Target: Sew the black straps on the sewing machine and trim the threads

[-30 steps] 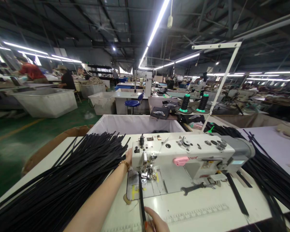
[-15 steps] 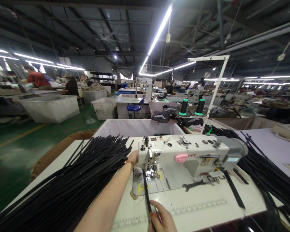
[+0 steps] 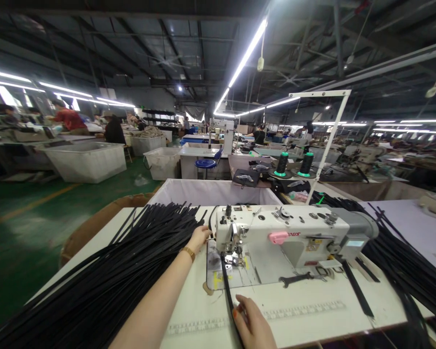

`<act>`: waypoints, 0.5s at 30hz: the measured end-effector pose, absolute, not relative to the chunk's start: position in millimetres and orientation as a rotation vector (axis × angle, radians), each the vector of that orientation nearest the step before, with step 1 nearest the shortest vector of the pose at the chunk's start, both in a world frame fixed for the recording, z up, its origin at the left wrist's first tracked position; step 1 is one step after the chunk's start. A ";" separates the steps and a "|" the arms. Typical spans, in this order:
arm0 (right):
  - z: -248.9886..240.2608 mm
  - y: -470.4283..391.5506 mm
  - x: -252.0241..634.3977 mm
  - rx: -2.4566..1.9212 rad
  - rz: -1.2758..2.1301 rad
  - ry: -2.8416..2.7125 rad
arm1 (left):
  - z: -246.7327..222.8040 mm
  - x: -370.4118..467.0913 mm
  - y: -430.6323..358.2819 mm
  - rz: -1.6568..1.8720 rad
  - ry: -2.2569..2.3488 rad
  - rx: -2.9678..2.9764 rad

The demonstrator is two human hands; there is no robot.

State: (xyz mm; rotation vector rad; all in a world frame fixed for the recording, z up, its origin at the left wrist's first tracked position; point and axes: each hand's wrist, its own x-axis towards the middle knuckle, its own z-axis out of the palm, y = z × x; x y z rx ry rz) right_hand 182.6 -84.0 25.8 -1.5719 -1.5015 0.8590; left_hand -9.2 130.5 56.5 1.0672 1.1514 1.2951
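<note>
My left hand, with a gold watch on its wrist, is at the left end of the white sewing machine. Its fingertips pinch a black strip that curves up beside the machine head. Another stretch of black strip runs from under the presser foot toward the front edge. My right hand lies beside this strip, thumb against its edge, thumb and forefinger apart. A large pile of black strips spreads under and left of my left forearm.
A wrench and a printed ruler are on the table, right of my right hand. More black strips lie at the right. Behind the machine stand a lined bin and two thread cones. People work farther back.
My left hand has come out from behind the machine head, showing its fingers and the curved strip. My right thumb and forefinger have spread beside the front strip. The view has shifted slightly.
</note>
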 end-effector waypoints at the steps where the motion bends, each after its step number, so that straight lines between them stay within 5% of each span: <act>1: 30.0 -84.8 180.6 -1.599 0.806 -1.506 | 51.8 -13.2 125.5 1.282 1.116 1.009; 3: 39.2 -83.5 172.0 -1.560 0.855 -1.484 | 41.3 -20.5 111.3 1.303 1.027 0.887; 10: 49.5 -36.9 114.7 -1.058 1.812 -0.725 | 11.0 -30.4 56.4 1.527 0.835 0.578; 15: 31.0 14.0 93.6 -0.988 1.911 -0.441 | 5.8 -28.8 53.8 1.616 0.811 0.522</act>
